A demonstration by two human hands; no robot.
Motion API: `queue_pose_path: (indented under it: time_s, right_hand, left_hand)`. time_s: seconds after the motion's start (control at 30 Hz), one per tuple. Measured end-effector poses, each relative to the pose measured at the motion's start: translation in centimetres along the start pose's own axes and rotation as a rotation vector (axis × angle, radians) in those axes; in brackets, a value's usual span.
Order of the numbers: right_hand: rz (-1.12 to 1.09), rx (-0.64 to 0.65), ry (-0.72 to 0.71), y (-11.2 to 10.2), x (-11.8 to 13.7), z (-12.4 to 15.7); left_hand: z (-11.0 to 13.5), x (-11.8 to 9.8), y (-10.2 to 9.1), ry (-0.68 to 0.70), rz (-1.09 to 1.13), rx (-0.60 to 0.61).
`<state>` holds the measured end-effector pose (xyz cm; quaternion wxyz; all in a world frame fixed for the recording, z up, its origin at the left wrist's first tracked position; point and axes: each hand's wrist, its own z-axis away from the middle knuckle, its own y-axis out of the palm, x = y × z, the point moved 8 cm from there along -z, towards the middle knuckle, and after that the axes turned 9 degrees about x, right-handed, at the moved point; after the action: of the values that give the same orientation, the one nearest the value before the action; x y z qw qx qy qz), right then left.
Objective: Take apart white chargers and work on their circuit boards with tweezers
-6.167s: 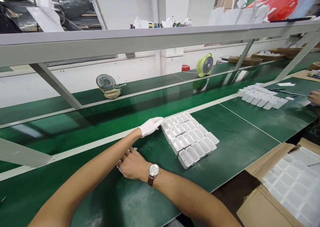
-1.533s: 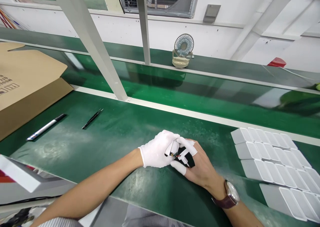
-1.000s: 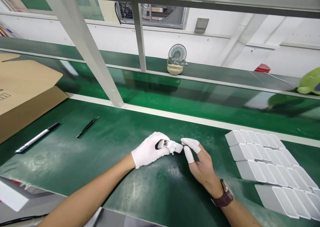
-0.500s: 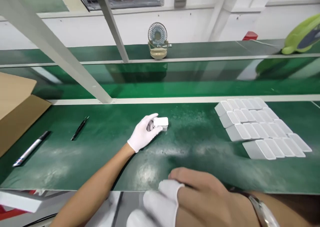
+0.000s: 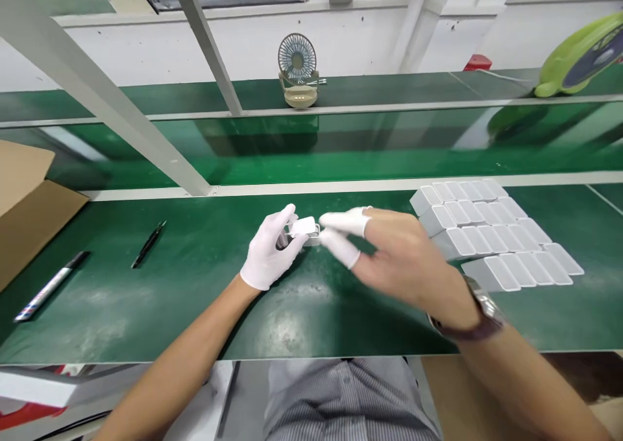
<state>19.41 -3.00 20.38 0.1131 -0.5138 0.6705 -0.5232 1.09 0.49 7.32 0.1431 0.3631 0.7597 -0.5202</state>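
My left hand (image 5: pixel 269 250), in a white glove, grips a small white box (image 5: pixel 312 238) on the green bench. Its white lid (image 5: pixel 304 226) sits shifted to the left, so part of the box's rim shows at the right end. Close to that end is my right hand (image 5: pixel 389 246), with white finger covers on its fingertips. Its thumb and forefinger are stretched out and a little apart, with nothing seen between them. Whether they touch the box, I cannot tell.
Several white boxes (image 5: pixel 491 233) stand in rows at the right. A marker (image 5: pixel 51 287), a black pen-like tool (image 5: pixel 148 244) and an open cardboard box (image 5: pixel 41 227) are at the left. A slanting metal post (image 5: pixel 146 143) and a small fan (image 5: pixel 297 71) stand behind.
My right hand has come up from the bench's front edge to the box's right end. On the box, the lid now sits further left, baring part of the rim.
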Motion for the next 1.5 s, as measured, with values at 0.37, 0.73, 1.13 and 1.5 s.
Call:
queue_pose_path:
  time_s: [0.37, 0.73, 1.13, 1.5]
  right_hand:
    - [-0.001, 0.141, -0.097, 12.1, -9.1, 1.7]
    - [0.051, 0.163, -0.175, 12.3, -7.4, 4.8]
    - [-0.06, 0.191, -0.135, 12.3, -7.3, 4.0]
    - [0.038, 0.102, -0.137, 13.3, -7.8, 4.4]
  left_hand:
    - [0.4, 1.9, 0.3, -0.283, 0.123, 0.127]
    - [1.1, 1.8, 3.6, -0.472, 0.717, 0.377]
    - [0.7, 2.2, 4.5, -0.549, 0.896, 0.498]
    - [0.3, 2.9, 3.0, -0.48, 0.972, 0.453]
